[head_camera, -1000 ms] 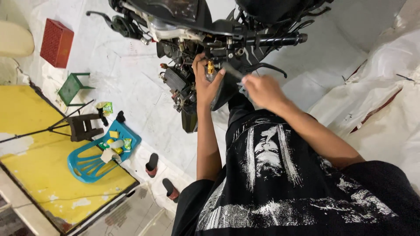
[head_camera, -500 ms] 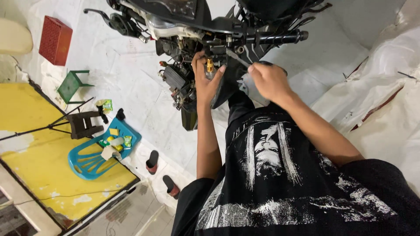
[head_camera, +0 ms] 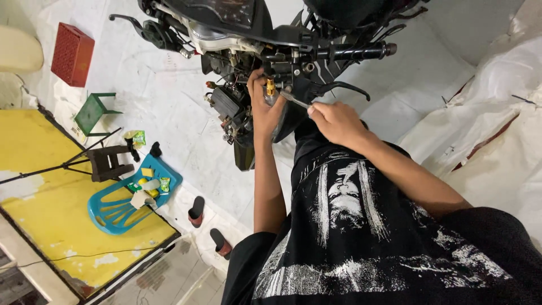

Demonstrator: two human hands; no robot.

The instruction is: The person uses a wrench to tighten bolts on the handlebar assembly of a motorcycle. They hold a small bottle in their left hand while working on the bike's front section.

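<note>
A black motorcycle (head_camera: 293, 34) with its front panels stripped stands on the white floor (head_camera: 169, 107), handlebar grip (head_camera: 355, 52) jutting out beside the exposed wiring. Off to one side lie a yellow mat (head_camera: 51, 226), a blue plastic chair (head_camera: 121, 206) on its back, a red crate (head_camera: 72, 55) and a green stool (head_camera: 93, 113). The left hand (head_camera: 264, 107) wraps around a part topped by a small brass fitting (head_camera: 270, 87) under the handlebar. The right hand (head_camera: 333, 121) pinches a thin metal tool (head_camera: 294, 100) whose tip points at that fitting.
</note>
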